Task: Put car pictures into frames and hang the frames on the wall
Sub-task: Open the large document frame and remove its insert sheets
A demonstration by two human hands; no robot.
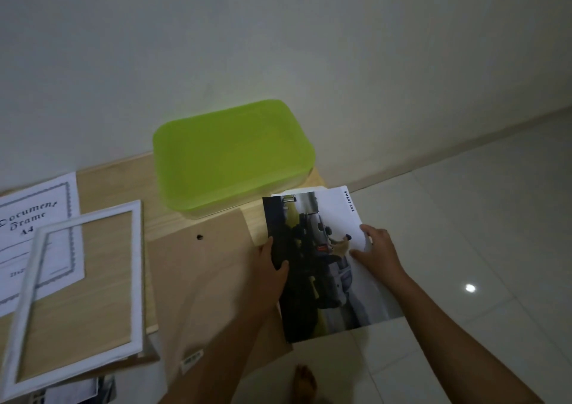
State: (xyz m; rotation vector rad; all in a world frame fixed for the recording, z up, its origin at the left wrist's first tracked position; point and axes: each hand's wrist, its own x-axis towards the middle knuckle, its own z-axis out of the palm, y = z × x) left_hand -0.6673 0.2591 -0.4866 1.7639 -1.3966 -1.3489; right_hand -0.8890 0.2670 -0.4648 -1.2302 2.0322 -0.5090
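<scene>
- left hand (272,267) grips the car picture (325,280) by its left edge, thumb on top and fingers tucked under
- right hand (377,249) pinches the right edge, thumb on the print
- the picture sits between both sets of fingers, partly over the brown backing board (198,280) and partly over the tiled floor (464,233)
- a green box (232,153) is just past the fingertips, crowding the picture's far corner
- well left of the left fingers, a white frame (137,280) lies tilted on the table (108,187), over a "Document Frame A4" sheet (31,224)
- a bare foot (305,383) shows below the hands
</scene>
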